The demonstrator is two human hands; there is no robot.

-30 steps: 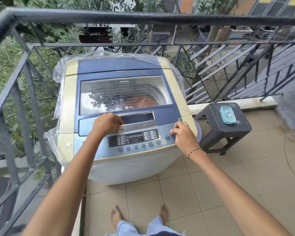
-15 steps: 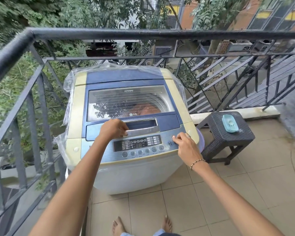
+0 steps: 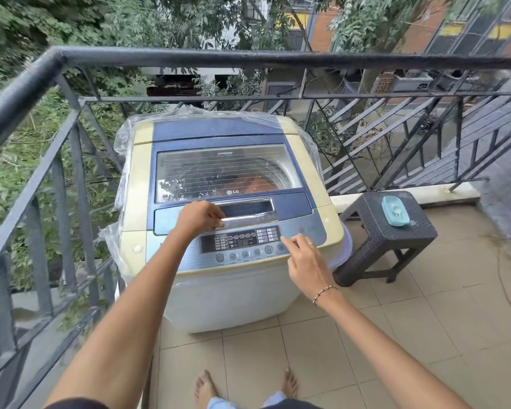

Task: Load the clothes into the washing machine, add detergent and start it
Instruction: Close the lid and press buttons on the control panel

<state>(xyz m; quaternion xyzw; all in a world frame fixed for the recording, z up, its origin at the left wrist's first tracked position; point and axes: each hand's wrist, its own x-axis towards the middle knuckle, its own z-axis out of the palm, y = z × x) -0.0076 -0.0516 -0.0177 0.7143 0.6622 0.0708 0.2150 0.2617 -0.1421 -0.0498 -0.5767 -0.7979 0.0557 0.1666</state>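
The top-loading washing machine [image 3: 224, 293] stands against the railing corner, its glass lid [image 3: 219, 166] down. Orange clothes [image 3: 258, 184] show through the glass. My left hand [image 3: 198, 217] rests on the chrome lid handle [image 3: 248, 208], fingers curled over its front edge. My right hand [image 3: 303, 261] hovers at the right end of the control panel [image 3: 239, 241]. Its index finger points at the rightmost round buttons; the hand holds nothing. No detergent container is in view.
A dark wicker stool [image 3: 375, 231] stands right of the machine with a teal dish [image 3: 395, 210] on it. A purple rim [image 3: 345, 246] sticks out between them. Black railing [image 3: 189, 57] runs behind and left. Clear plastic wrap [image 3: 121, 160] hangs on the machine's sides.
My right hand has slid left from the panel's right corner toward the round buttons, index finger now stretched out. My left hand stays on the lid handle. The view has pulled back.
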